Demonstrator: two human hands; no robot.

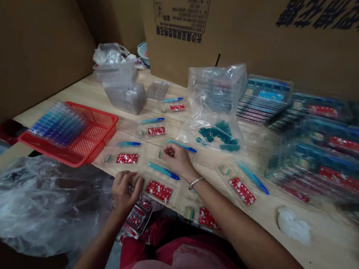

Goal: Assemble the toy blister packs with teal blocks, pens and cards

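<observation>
My right hand (178, 161) reaches over the middle of the table, thumb and fingertips pinched at a small striped block (160, 154). Just above it is a blue pen (182, 146). My left hand (126, 191) is curled at the table's front edge, beside a clear plastic tray; whatever its fingers hold is hidden. In that tray lie a red patterned packet (159, 191) and another blue pen (163, 171). To the left, a similar tray holds a red packet (127, 158), a pen (128, 144) and a small block (108, 158).
A red basket (93, 154) of blue pens stands left, clear empty trays (122, 86) behind it. A clear bag (208, 125) contains teal pieces (220, 134). Stacked filled trays (325, 170) line the right. Cardboard boxes (251, 36) wall the back; crumpled plastic (46, 208) hangs lower left.
</observation>
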